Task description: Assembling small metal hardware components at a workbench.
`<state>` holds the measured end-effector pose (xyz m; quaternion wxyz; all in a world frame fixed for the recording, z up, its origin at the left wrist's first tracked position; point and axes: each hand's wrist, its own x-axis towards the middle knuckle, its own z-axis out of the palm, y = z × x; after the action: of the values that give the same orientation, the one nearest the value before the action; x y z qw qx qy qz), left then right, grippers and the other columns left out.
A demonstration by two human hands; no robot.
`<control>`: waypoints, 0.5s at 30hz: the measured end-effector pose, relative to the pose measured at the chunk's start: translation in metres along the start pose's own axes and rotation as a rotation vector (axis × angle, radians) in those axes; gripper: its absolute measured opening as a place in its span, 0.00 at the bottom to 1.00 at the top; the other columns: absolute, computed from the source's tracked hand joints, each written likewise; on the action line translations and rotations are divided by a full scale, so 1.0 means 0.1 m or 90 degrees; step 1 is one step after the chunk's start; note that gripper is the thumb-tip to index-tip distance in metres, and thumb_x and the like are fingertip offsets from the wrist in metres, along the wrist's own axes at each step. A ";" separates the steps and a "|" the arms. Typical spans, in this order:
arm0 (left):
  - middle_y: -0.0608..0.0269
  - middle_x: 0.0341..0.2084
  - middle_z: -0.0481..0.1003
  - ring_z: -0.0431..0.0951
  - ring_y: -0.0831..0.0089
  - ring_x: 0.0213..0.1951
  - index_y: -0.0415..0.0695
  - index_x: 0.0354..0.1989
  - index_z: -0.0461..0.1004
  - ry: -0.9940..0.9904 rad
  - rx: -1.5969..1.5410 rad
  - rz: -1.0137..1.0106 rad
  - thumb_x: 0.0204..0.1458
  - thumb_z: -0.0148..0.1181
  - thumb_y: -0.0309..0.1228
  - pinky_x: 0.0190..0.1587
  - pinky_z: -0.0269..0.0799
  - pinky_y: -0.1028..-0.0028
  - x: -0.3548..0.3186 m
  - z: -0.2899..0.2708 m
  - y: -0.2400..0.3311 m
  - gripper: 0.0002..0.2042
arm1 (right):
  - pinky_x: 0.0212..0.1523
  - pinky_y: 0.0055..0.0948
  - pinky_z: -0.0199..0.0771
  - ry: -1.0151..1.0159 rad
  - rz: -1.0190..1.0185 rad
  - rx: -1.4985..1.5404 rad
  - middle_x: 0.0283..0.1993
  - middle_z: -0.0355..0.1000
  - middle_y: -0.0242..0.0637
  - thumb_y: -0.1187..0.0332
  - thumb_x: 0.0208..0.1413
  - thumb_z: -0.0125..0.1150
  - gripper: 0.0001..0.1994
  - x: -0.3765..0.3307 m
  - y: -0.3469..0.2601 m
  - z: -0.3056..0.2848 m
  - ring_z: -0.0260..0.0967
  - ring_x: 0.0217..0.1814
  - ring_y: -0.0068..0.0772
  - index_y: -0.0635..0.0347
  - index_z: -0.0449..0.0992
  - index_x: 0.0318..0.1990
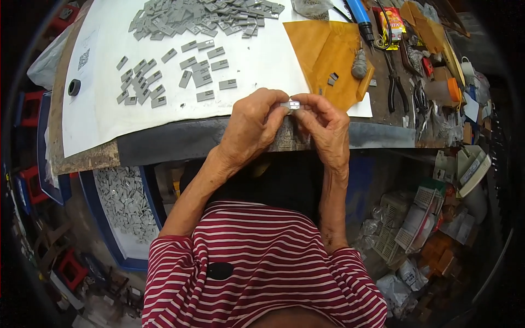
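Between the fingertips of my left hand (252, 126) and my right hand (326, 124) is a small grey rectangular piece with a shiny metal face (294, 105). Both hands pinch it from opposite sides, just above the table's front edge. Left of my hands, several similar flat grey pieces (205, 96) lie spread on a white sheet (164, 111). A large heap of the same grey pieces (208, 16) sits at the far side. A few small dark pieces (332, 80) rest on brown paper (317, 49) beyond my right hand.
Pliers (396, 90), a blue-handled tool (358, 12) and a red-yellow packet (392, 27) crowd the table's right side. A black ring (74, 87) lies at the left. Below stand a blue-rimmed tray (98, 218) of grey pieces and plastic baskets (418, 213).
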<state>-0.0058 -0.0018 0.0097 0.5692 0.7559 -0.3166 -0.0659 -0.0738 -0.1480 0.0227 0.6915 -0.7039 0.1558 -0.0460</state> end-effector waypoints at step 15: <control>0.53 0.25 0.71 0.73 0.60 0.26 0.37 0.35 0.71 -0.008 0.090 0.093 0.45 0.57 0.21 0.28 0.68 0.69 0.01 -0.10 -0.07 0.08 | 0.28 0.18 0.63 0.002 -0.129 -0.210 0.28 0.65 0.31 0.77 0.52 0.55 0.08 0.02 0.06 0.08 0.59 0.26 0.18 0.67 0.71 0.40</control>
<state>0.0023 0.0066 0.0066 0.5158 0.7684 -0.3786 -0.0068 -0.0709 -0.1408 0.0158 0.5582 -0.8199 0.0906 -0.0899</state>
